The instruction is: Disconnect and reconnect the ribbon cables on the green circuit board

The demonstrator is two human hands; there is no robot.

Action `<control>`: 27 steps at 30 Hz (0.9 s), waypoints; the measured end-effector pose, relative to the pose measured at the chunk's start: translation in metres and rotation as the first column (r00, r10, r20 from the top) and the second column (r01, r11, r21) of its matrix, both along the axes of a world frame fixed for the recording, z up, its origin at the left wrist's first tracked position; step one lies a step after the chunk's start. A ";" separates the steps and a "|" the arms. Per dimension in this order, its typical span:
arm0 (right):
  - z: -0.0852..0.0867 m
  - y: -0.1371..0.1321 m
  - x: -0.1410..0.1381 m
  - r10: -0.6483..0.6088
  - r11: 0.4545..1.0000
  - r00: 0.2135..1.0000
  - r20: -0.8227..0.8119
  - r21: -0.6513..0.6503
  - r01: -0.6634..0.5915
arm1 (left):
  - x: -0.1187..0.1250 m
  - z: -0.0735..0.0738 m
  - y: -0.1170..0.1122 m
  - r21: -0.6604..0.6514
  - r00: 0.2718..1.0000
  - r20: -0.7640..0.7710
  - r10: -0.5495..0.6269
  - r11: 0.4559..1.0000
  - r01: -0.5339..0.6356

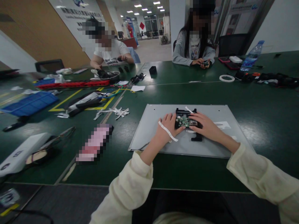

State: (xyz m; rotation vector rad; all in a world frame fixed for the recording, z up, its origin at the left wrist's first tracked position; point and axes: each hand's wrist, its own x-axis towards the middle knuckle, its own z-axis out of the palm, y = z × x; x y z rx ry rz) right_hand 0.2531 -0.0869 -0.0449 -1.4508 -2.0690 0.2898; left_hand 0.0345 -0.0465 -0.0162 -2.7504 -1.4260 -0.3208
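Observation:
A green circuit board (182,120) sits in a black plastic housing (186,110), which rests on a pale grey panel (153,115). My left hand (165,128) grips the housing's left side, its thumb at the board's lower edge. From the right, my right hand (207,125) holds the same housing, fingers over the top and thumb near the metal connector. Across the back of my left hand lies a white tape strip (167,131). Another white strip (190,110) touches the housing's top. A black bracket-like piece (197,137) shows below my right hand.
Left of the panel are a pink phone (94,143) and white tape strips (120,112). A blue tray (30,103) stands farther left. Two people sit across the green table (168,93). A tape roll (226,78) and a water bottle (252,56) are at the back right.

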 end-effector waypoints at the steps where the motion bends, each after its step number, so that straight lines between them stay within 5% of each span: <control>1: 0.000 0.000 0.000 0.002 1.000 1.000 0.002 -0.003 -0.002 | 0.000 0.000 0.001 0.004 1.000 0.007 -0.005 1.000 0.005; 19: -0.005 0.003 0.004 -0.006 1.000 1.000 -0.027 0.014 0.007 | -0.002 -0.006 0.013 -0.012 0.981 0.153 -0.123 0.992 0.127; 27: -0.003 0.003 0.007 -0.002 1.000 0.999 -0.043 -0.001 0.002 | -0.038 0.023 0.033 -0.247 0.951 0.303 -0.065 0.958 0.144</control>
